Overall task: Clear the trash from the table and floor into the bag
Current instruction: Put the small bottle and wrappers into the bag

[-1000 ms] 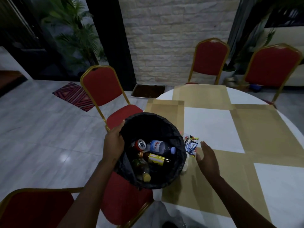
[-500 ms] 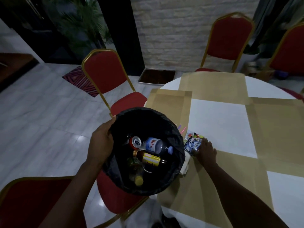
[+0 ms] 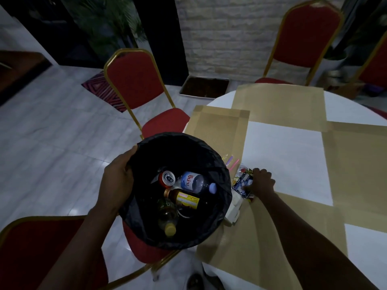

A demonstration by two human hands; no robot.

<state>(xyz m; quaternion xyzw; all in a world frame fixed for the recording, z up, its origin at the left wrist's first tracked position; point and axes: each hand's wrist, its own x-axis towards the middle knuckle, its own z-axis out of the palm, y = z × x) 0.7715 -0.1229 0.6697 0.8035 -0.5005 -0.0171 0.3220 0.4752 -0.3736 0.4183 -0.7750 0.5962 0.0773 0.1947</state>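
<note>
My left hand (image 3: 118,178) grips the left rim of the open black bag (image 3: 211,225), held beside the table's edge. Inside lie a red can (image 3: 167,178), a clear water bottle (image 3: 193,182), a brown bottle with a yellow label (image 3: 184,199) and a green bottle (image 3: 168,216). My right hand (image 3: 261,183) rests on a blue snack wrapper (image 3: 243,182) on the table, fingers curled over its right side. Pink and purple straws (image 3: 231,163) lie just beyond it. A white carton (image 3: 233,210) lies against the bag, partly hidden by it.
The round white table (image 3: 287,155) carries tan placemats. Red chairs with gold frames stand at the far left (image 3: 138,84), near left (image 3: 31,248), under the bag, and behind the table (image 3: 305,36). A dark tray (image 3: 205,86) and a striped mat (image 3: 102,91) lie on the tiled floor.
My right hand came down from hovering over the table onto the blue wrapper and curled around it. The view tipped downward. The left hand kept its hold on the bag.
</note>
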